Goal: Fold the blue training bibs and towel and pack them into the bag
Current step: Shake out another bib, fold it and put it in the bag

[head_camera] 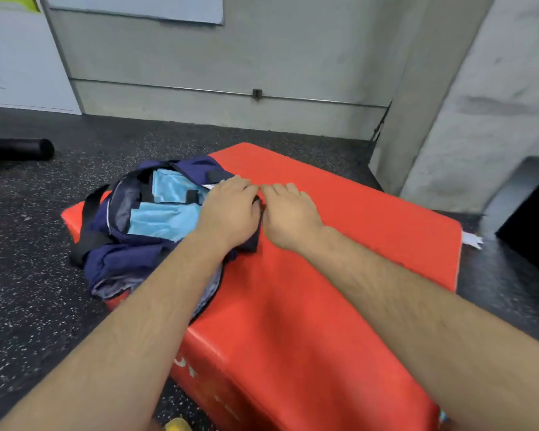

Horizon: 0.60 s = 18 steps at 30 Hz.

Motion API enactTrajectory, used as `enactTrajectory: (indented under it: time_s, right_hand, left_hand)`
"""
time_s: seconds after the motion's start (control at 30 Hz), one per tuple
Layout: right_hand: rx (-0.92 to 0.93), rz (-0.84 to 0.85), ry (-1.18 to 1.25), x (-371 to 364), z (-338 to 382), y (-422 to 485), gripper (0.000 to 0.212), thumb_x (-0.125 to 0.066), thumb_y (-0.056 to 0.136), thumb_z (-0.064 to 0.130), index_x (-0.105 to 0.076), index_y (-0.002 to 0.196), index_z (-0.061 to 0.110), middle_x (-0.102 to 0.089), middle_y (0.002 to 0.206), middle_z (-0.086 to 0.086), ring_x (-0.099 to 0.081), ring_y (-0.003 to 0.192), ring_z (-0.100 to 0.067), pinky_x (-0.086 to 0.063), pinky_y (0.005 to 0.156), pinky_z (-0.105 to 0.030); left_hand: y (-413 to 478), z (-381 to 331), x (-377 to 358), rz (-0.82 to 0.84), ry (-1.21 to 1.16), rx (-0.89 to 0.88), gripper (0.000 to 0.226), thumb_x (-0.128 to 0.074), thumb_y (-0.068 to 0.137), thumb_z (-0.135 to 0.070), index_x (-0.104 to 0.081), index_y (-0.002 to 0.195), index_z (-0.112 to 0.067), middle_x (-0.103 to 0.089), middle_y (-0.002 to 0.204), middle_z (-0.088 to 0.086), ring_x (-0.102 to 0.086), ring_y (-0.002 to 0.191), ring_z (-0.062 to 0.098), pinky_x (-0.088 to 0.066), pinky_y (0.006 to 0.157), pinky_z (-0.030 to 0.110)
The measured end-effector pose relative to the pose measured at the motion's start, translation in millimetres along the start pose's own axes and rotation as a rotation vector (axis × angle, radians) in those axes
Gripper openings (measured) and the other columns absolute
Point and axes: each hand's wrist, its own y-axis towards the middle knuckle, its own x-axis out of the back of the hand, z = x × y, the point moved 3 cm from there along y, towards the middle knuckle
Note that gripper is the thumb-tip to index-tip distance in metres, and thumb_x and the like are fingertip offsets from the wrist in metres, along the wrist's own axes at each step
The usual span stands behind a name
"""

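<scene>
A navy bag [131, 256] lies open on the left part of a red padded box [339, 244]. Light blue folded cloth [165, 219] fills its opening. My left hand [231, 209] rests on the bag's right end with fingers curled over its edge. My right hand [288, 213] lies just beside it, its fingertips meeting the left hand's at the bag's dark edge. Whether either hand pinches a zipper or the fabric is hidden by the fingers.
The red box stands on a dark speckled floor [38, 275]. A black foam roller [19, 149] lies at the far left. A grey wall and a pillar [479, 104] rise behind; a dark opening [532, 213] is at right.
</scene>
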Motion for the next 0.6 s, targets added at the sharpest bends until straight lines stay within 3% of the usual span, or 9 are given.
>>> enactTrajectory:
  time_s: [0.17,0.27,0.43,0.6]
  right_hand:
    - [-0.139,0.014,-0.076,37,-90,-72,0.035,-0.042,0.100,0.029,-0.050,0.130,0.013,-0.058,0.126,-0.008,-0.051,0.120,-0.032,-0.041,0.091,-0.042]
    - [-0.225,-0.016,-0.160,53,-156,-121,0.033,-0.045,0.099,0.028,-0.055,0.126,0.012,-0.061,0.121,-0.010,-0.054,0.115,-0.033,-0.043,0.088,-0.042]
    - [-0.403,0.048,-0.233,65,-264,-201,0.029,-0.050,0.094,0.027,-0.058,0.119,0.012,-0.061,0.114,-0.011,-0.055,0.110,-0.036,-0.045,0.083,-0.044]
    - [-0.612,0.087,-0.284,44,-342,-294,0.022,-0.071,0.073,0.022,-0.065,0.092,0.013,-0.066,0.083,-0.007,-0.064,0.077,-0.033,-0.047,0.060,-0.037]
  left_hand:
    - [12,-123,0,0.044,-0.077,-0.114,0.040,-0.046,0.082,-0.030,-0.069,0.109,-0.010,-0.067,0.112,0.012,-0.062,0.105,0.036,-0.050,0.087,0.047]
    - [26,-205,-15,0.064,-0.139,-0.186,0.037,-0.052,0.089,-0.033,-0.063,0.121,-0.016,-0.063,0.124,0.007,-0.058,0.114,0.033,-0.047,0.093,0.044]
    - [46,-339,-45,0.128,-0.181,-0.358,0.039,-0.049,0.094,-0.037,-0.058,0.128,-0.020,-0.059,0.125,0.006,-0.055,0.117,0.031,-0.042,0.093,0.041]
    - [39,-454,-95,0.237,-0.216,-0.521,0.031,-0.047,0.092,-0.034,-0.061,0.115,-0.018,-0.060,0.116,0.007,-0.056,0.112,0.032,-0.043,0.089,0.041]
